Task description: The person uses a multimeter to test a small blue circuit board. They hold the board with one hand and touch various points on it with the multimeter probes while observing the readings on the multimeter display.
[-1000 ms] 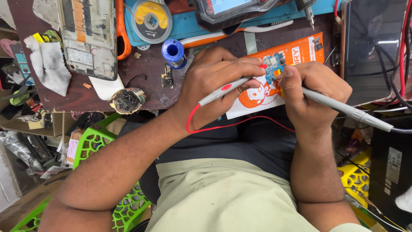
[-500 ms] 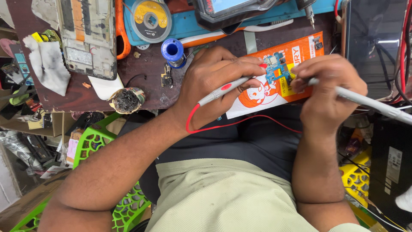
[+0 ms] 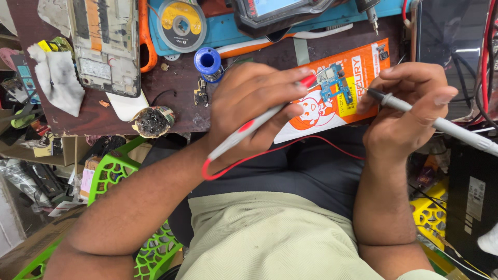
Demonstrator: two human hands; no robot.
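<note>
Far left on the dark surface lies a crumpled grey rag, and beside it an opened phone frame with its insides showing. Moving along, a blackened tip-cleaning pot sits at the near edge, a blue spool stands further back, and a flat reel of wire rests on the blue mat.

Now the left hand: fingers curled shut around a red-tipped probe, pinching it like a pen, its red lead looping away over the lap. Its tip meets the small blue circuit board, which lies flat on an orange printed card at the near edge of the surface.

Over to the right hand, closed on a grey probe with a black tip, point aimed at the board's right side; whether it touches cannot be told.

That board looks light, thin and stiff, likely fragile, and apt to slide under a push. Best taken by its bare edges, not its components.
</note>
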